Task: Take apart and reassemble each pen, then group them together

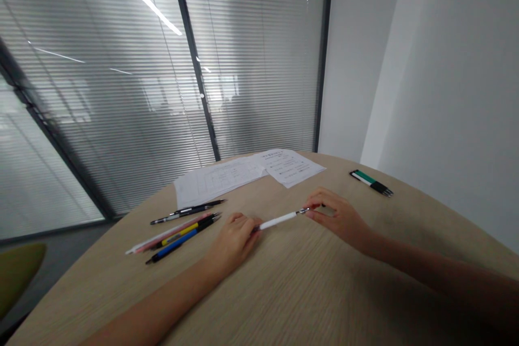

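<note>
A white pen [279,221] is stretched between my two hands, low over the wooden table. My left hand [235,238] is closed around its dark left end. At the other end, the thumb and fingers of my right hand [334,216] pinch a small silver tip [302,211]. Whether this tip is loose from the white barrel I cannot tell. To the left of my left hand lie several pens, among them a blue pen [176,245], a yellow pen [178,235] and a dark pen [194,208].
Printed sheets of paper [221,175] lie toward the far edge of the round table [284,292]. A group of green, white and black pens [371,182] rests at the right. Behind stand a glass partition with blinds [259,65] and a white wall [454,92]. A yellow-green chair [18,270] shows at lower left.
</note>
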The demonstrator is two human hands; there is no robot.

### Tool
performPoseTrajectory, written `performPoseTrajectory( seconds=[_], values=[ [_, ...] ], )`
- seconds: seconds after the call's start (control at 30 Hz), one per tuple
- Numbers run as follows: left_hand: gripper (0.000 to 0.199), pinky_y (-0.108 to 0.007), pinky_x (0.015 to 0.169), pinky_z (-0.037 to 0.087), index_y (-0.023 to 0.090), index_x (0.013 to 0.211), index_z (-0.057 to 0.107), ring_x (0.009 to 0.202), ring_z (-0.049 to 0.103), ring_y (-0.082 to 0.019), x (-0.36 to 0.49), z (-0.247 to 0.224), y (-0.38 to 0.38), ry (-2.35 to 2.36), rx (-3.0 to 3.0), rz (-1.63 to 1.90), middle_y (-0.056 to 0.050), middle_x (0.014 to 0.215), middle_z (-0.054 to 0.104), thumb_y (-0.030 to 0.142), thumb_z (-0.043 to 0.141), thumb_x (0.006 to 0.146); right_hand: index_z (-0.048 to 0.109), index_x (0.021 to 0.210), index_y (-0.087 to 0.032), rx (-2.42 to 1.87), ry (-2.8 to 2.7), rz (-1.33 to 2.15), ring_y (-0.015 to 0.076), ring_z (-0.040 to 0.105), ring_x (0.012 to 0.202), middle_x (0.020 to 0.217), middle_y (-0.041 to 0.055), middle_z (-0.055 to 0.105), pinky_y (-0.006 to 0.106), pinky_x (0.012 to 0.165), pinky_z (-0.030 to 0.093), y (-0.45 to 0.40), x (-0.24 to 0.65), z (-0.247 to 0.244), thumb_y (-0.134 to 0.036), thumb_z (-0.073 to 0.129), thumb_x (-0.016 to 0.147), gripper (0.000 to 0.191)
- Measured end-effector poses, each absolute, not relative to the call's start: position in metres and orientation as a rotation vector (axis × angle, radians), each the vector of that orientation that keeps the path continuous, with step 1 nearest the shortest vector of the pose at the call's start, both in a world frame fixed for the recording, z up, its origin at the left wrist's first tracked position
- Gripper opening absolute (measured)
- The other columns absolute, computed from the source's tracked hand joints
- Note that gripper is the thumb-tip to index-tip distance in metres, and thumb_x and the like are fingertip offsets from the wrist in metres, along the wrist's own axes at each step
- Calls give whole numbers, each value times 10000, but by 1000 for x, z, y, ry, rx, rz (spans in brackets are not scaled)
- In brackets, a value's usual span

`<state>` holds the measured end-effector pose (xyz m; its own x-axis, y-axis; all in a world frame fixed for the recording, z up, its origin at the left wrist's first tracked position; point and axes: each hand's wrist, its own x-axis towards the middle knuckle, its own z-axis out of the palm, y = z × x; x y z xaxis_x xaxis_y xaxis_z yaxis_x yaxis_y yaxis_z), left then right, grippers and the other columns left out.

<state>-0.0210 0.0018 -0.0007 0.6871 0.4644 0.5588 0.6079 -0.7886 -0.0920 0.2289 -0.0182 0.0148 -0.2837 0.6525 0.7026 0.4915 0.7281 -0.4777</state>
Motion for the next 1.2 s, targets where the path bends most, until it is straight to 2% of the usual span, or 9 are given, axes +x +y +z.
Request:
performPoseTrajectory(
  seconds=[0.2,0.77,1.2],
  values=[
    [114,-336,693,431,173,873,486,690,579,-166,-20,1,0,-882,-2669,-757,-40,732,634,176,380,832,573,778,-204,-965,-1861,310,139,530,702,744,16,567,284,673,434,-20,227,13,-224,519,757,62],
    [131,-328,672,433,158,871,492,681,578,-169,-20,0,0,-845,-2644,-781,-50,726,638,178,365,844,588,787,-198,-1015,-1830,489,157,552,765,782,28,584,309,714,447,-14,230,7,-243,521,735,95],
    [136,-328,678,435,173,879,501,669,586,-168,-20,2,-2,-852,-2667,-822,-47,736,647,174,372,835,592,752,-200,-1051,-1624,804,160,602,710,740,20,649,301,659,482,-13,227,8,-336,603,651,170]
  ],
)
